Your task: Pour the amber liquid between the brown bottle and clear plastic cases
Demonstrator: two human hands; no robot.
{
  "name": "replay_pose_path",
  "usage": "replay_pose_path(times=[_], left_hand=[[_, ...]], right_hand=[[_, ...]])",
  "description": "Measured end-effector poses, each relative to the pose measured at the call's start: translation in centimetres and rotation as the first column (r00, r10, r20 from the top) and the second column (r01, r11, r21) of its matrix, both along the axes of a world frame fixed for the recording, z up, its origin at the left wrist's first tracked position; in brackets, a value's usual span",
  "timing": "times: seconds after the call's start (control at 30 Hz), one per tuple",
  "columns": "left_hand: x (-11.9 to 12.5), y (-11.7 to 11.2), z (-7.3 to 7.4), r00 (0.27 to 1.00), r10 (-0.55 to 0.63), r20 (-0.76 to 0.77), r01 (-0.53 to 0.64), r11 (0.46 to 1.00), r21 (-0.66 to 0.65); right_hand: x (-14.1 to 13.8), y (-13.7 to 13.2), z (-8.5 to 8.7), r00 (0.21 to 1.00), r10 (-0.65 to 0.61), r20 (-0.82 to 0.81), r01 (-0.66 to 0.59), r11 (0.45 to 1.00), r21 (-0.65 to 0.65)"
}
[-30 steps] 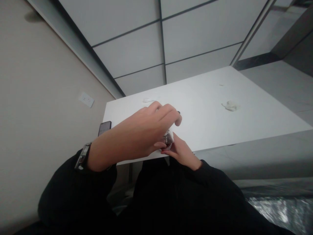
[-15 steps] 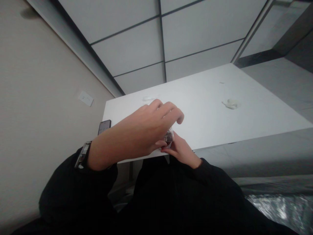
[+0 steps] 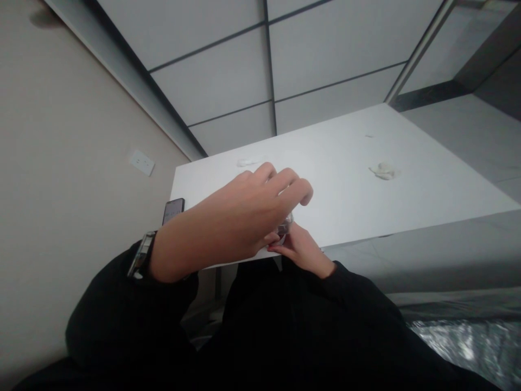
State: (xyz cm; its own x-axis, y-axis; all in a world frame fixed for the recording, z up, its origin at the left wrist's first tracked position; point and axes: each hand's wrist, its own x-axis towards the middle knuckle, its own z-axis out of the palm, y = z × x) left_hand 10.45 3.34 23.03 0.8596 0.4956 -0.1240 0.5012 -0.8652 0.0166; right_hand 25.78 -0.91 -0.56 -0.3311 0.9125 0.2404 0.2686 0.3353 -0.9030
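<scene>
My left hand [image 3: 256, 206], with a watch [image 3: 142, 255] on its wrist, reaches across from the left. Its fingers curl over the top of a small clear container [image 3: 285, 224] with something dark inside. Lower down, my right hand [image 3: 300, 247] is wrapped round the container from the right, its thumb towards me. Between the two hands only a shiny sliver of the container shows. The left fingers hide its top, so its exact kind cannot be made out. Both hands are over the near edge of a white table [image 3: 345, 201].
A phone [image 3: 173, 209] lies at the table's left edge. Near the far edge is a whitish translucent piece [image 3: 249, 162]. Further right lie a crumpled pale scrap [image 3: 385, 171] and a thin sliver [image 3: 369, 136]. A wall with a socket [image 3: 142, 162] stands at the left.
My left hand has shifted slightly to the right over the container, its fingers a little more bent. My right hand has hardly moved.
</scene>
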Motion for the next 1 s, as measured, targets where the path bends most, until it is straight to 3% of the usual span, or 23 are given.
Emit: replay_pose_path(times=[0.37, 0.57, 0.77, 1.0], left_hand=[[0.0, 0.0, -0.1, 1.0, -0.013, -0.025, 0.014, 0.999, 0.041], [-0.3, -0.3, 0.3, 0.999, 0.034, 0.028, -0.033, 0.999, -0.028], [-3.3, -0.3, -0.4, 0.965, 0.131, 0.227, -0.104, 0.987, -0.126], [-7.5, -1.0, -2.9, 0.906, 0.284, 0.314, -0.229, 0.953, -0.2]], right_hand=[[0.0, 0.0, 0.5, 1.0, 0.005, 0.004, -0.005, 1.0, -0.025], [0.0, -0.1, 0.1, 0.999, -0.011, -0.031, 0.01, 1.0, -0.02], [-0.1, -0.1, 0.2, 0.998, 0.012, -0.058, -0.014, 0.999, -0.034], [-0.2, 0.0, -0.1, 0.997, 0.027, -0.068, -0.029, 0.999, -0.031]])
